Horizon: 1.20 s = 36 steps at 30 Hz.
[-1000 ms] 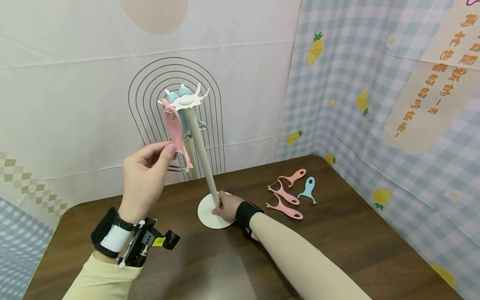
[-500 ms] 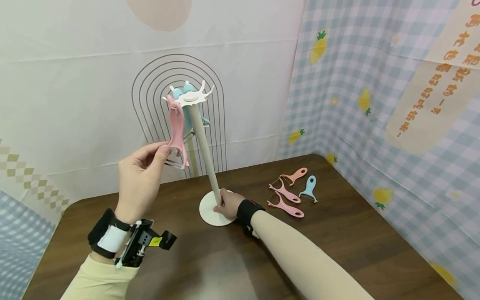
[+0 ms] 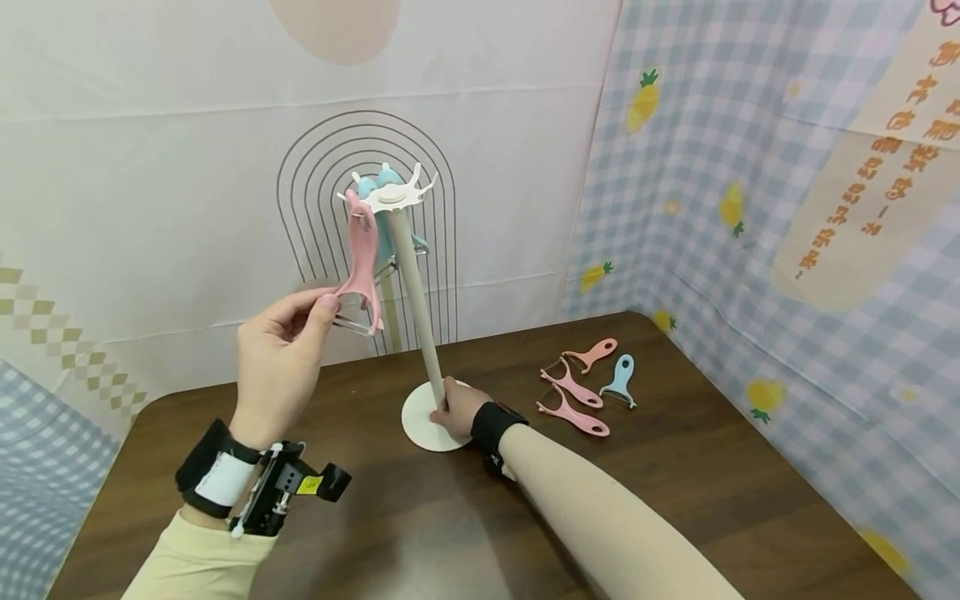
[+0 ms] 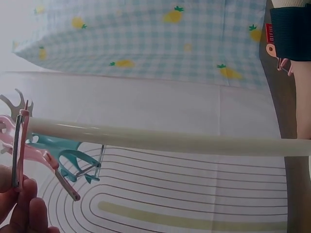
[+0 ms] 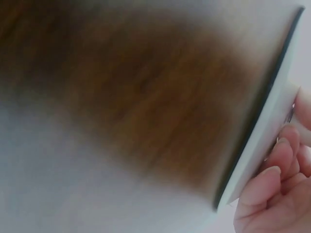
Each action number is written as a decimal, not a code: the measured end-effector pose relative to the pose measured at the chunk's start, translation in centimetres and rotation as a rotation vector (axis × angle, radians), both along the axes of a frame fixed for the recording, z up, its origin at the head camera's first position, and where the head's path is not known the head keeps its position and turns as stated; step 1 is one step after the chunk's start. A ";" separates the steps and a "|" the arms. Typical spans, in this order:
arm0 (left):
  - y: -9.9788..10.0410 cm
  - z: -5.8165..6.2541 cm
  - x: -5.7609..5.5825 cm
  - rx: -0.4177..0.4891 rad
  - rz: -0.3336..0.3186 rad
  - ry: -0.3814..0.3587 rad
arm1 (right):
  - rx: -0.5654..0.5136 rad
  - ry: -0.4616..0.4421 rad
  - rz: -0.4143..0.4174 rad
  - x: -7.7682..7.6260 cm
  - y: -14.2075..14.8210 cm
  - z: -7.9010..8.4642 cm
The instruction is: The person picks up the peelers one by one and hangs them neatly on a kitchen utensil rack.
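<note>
My left hand pinches a pink Y-shaped peeler by one prong at its blade end. The handle's top end is up at the hooks of a white rack on a tall pole. Another pink peeler hangs close behind it in the left wrist view. Blue peelers hang on the far hooks, partly hidden by the pole and the pink ones. My right hand grips the foot of the pole, its fingers just above the round base.
Several loose peelers lie on the wooden table right of the stand: an orange one, a blue one and two pink ones, the nearer one beside my right wrist. Cloth backdrops stand behind and to the right.
My left fingers have slid from the lower handle of the pink peeler to its left prong, and the peeler has turned slightly. The right hand keeps its grip. The head view has shifted a little.
</note>
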<state>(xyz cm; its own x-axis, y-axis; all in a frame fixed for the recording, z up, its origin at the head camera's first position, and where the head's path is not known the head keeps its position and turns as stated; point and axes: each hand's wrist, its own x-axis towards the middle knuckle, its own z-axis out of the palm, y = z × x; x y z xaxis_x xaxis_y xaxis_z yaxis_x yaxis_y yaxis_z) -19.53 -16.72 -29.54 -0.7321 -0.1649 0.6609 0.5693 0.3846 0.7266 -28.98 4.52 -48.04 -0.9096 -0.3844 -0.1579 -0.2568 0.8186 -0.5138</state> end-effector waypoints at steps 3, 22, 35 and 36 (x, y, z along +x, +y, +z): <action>-0.1 -0.2 0.2 -0.011 0.022 -0.004 | -0.004 -0.008 -0.006 0.0 -0.2 -0.2; -0.1 -9.9 -1.3 -0.242 -0.164 -0.531 | 0.225 0.321 0.131 0.7 7.4 3.3; 4.3 -16.5 -3.4 -0.323 -0.211 -0.696 | 0.406 0.369 0.270 2.7 18.5 5.3; 4.6 -16.6 -3.5 -0.318 -0.216 -0.698 | 0.424 0.372 0.284 2.8 19.2 5.3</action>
<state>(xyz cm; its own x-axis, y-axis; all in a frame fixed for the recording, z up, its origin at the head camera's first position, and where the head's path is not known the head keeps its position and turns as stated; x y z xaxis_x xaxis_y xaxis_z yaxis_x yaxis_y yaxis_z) -23.01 -12.15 -46.14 -0.9886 0.1477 0.0294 0.1089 0.5663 0.8170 -26.19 23.76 -42.77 -0.8045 -0.5924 -0.0425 -0.5931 0.8051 0.0056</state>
